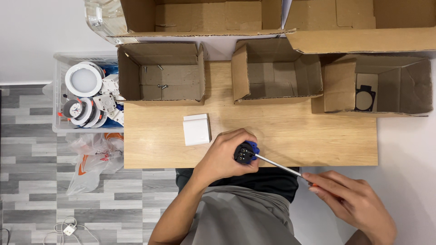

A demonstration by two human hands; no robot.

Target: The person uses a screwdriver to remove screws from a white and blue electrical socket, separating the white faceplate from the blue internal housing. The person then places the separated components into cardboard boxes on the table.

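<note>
Head view: two hands working a screwdriver into a small black part

Head camera is looking straight down at the person's lap and the front edge of a pale wooden table (290, 136). The left hand (223, 156) is closing around a small black and blue plastic part (245, 152), gripping it just over the table's near edge, with the part's dark face turning toward the right. The right hand (356, 204) is curling shut around the handle of a thin metal-shafted screwdriver (278, 165); a trace of orange handle is showing between the fingers, and the shaft is running up and left so that its tip is meeting the black face of the part. Both hands are hovering off the table's front, above grey trousers and a dark shirt.

Just beyond the left hand, a flat white square plate (197, 129) is lying on the table, apart from the hand. Along the far side, three open brown cardboard boxes are standing side by side: the left box (161, 72) is holding a few small metal screws, the middle box (274, 70) is showing only bare cardboard, and the right box (379, 84) is holding a flat black square frame. Larger cardboard boxes are sitting behind them. Left of the table, a clear plastic crate (61, 90) is holding round white lamp fittings, and a crumpled clear plastic bag (93, 159) is lying on the grey plank floor below it.
</note>
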